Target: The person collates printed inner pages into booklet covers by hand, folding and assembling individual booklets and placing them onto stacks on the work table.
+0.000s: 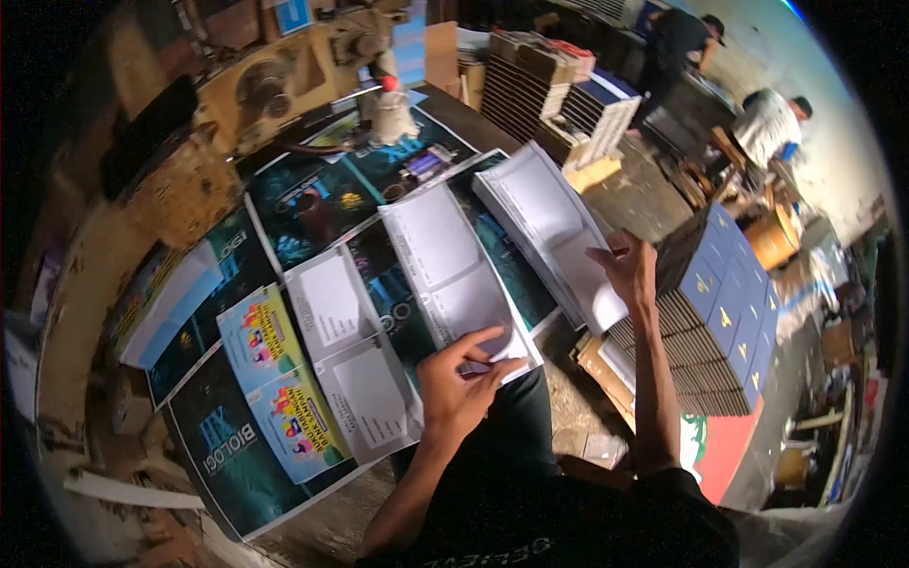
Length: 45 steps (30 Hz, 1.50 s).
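My left hand (466,383) rests at the near end of the middle stack of white printed sheets (437,241), its thumb and forefinger apart on the paper. The near half of the top sheet bows up beside these fingers. At the right, my right hand (629,269) has its fingers bent at the edge of a second, thicker stack of white sheets (540,204), whose top sheet curves under the thumb. Left of the middle stack lie white printed sheets (331,298) with small text boxes. Next to them are colourful yellow and blue covers (284,398).
Dark printed posters (227,454) cover the table. A white cone-shaped holder (390,118) and a purple packet (426,163) stand at the back. Piles of dark blue books (720,303) rise on the right; more book stacks (530,85) stand behind. Two people (772,128) work farther back.
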Available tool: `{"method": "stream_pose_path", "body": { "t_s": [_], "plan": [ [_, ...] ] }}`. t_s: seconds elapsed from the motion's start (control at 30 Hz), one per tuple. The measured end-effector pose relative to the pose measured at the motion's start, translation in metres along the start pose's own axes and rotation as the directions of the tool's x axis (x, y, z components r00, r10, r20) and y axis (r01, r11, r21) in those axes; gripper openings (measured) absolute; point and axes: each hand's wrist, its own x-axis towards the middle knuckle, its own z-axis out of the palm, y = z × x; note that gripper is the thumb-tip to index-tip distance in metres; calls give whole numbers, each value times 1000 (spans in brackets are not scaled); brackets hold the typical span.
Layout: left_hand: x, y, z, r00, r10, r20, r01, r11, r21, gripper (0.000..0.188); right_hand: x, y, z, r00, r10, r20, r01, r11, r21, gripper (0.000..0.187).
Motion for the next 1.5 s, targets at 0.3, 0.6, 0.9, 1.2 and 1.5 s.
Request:
{"method": "stream_pose_path", "body": {
  "t_s": [0.3, 0.6, 0.9, 1.2, 1.5],
  "plan": [
    [-25, -2, -5, 999, 6, -41, -4, 999, 49, 24, 0, 40, 7, 997, 71, 30, -75, 988, 137, 23],
    [-33, 2, -10, 997, 4, -72, 0, 998, 59, 17, -15, -5, -51, 992, 116, 58, -127, 780, 612, 12],
    [-38, 13, -14, 1000, -10, 2, 10, 999, 41, 16, -60, -84, 4, 914, 88, 395, -324, 746, 582, 25],
    [-70, 19, -84, 999, 42, 22, -41, 540, 840, 66, -69, -88, 44, 791, 132, 597, -515, 671, 534, 46],
    [-81, -14, -120, 998, 69, 9, -60, 782, 621, 38, -83, -130, 25, 866, -26, 499, -329, 720, 610, 40]
  ]
}}
